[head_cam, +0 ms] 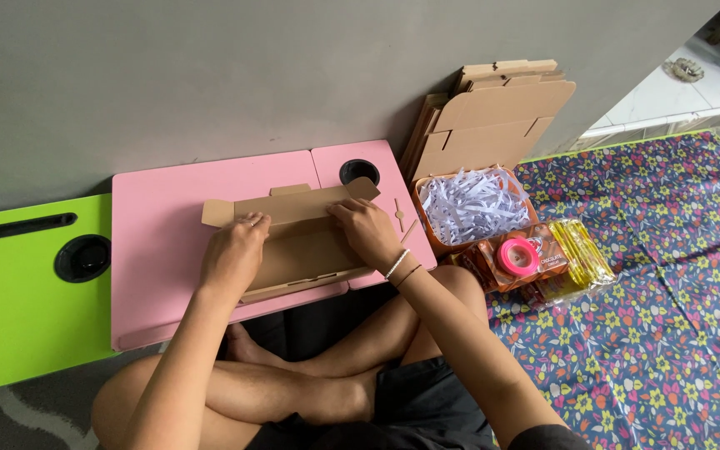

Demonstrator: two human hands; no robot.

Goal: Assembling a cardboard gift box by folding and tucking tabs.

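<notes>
Head view, frame centre: our left hand (233,254) and right hand (367,232), fingers curled, press cardboard box (293,237) flap on pink table (160,242); we best crease evenly, keeping walls square.

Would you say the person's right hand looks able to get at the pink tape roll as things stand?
Probably yes: the right hand rests on the cardboard box, and the pink tape roll lies uncovered on the snack packets just to its right, with nothing between them.

green table (10,317) cut off left, box (293,242) partly hidden
</notes>
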